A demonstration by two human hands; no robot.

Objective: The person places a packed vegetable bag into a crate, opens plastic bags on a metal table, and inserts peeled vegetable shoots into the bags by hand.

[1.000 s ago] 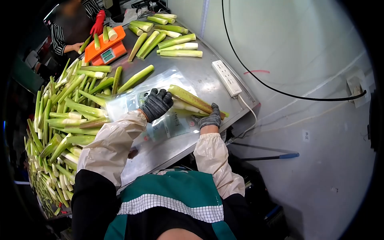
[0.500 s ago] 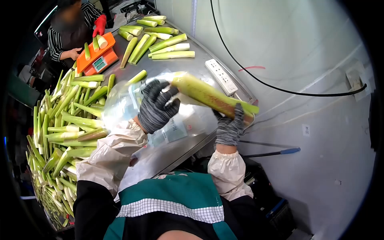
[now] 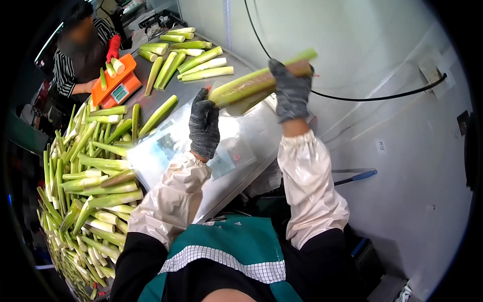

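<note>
A bundle of green water bamboo stalks (image 3: 246, 86), apparently wrapped in clear plastic, is raised slantwise above the metal table. My right hand (image 3: 292, 93), in a grey knit glove, wraps round its upper right end. At the lower left end, my gloved left hand (image 3: 204, 126) is closed against the bundle, its fingertips partly hidden. Flat clear plastic bags (image 3: 156, 153) with printed labels lie on the table below my left hand.
A big heap of water bamboo stalks (image 3: 100, 196) fills the left side. More stalks (image 3: 201, 65) lie at the table's back. An orange scale (image 3: 118, 85) holds stalks near a person with a red glove (image 3: 113, 48). A black cable (image 3: 362, 99) hangs along the wall.
The bundle has swung from sloping down to the right to sloping up to the right. My right hand has risen with it, and my left hand has turned upright at its left end.
</note>
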